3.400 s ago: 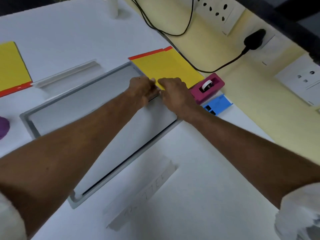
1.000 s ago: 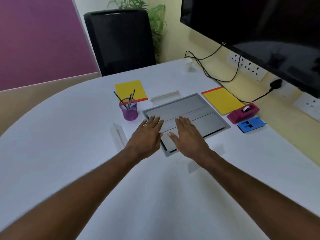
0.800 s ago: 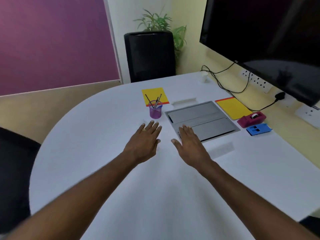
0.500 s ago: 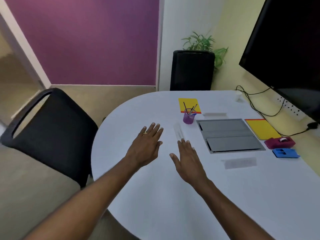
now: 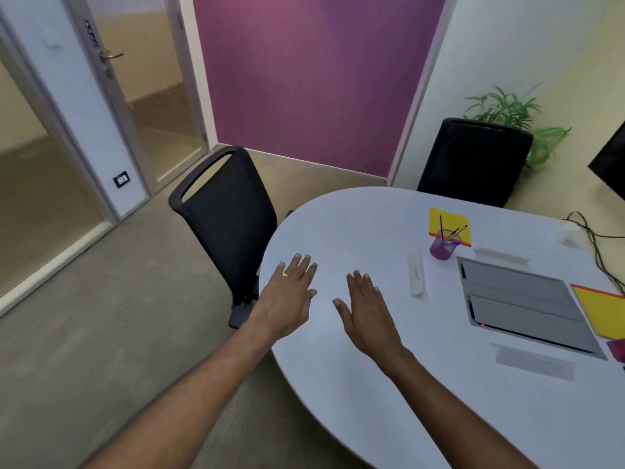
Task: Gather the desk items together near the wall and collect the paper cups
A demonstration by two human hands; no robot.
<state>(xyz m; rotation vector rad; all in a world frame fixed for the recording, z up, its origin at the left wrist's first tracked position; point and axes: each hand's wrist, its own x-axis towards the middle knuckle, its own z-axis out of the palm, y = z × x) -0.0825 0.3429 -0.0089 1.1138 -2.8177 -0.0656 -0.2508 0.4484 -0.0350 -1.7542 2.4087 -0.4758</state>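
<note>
White laminate covered the rounded bench (image 5: pixel 389 384), with two black chairs (image 5: pixel 230 225) drawn up at its far edge. Next in size, a grey flap panel (image 5: pixel 517 299) sat by the wall side, a yellow folder (image 5: pixel 598 309) just beside it and another yellow folder (image 5: pixel 449 220) behind the purple pen cup (image 5: pixel 442 247). Both hands were spread flat and empty — the left hand (image 5: pixel 287 296) over the bench edge, the right hand (image 5: pixel 365 309) beside it, well apart from everything. A small pale shape that looked like a paper cup (image 5: pixel 570 231) stood near the cables. I judged this a pause between gathering steps — next, a reach toward the pen cup or that paper cup.
</note>
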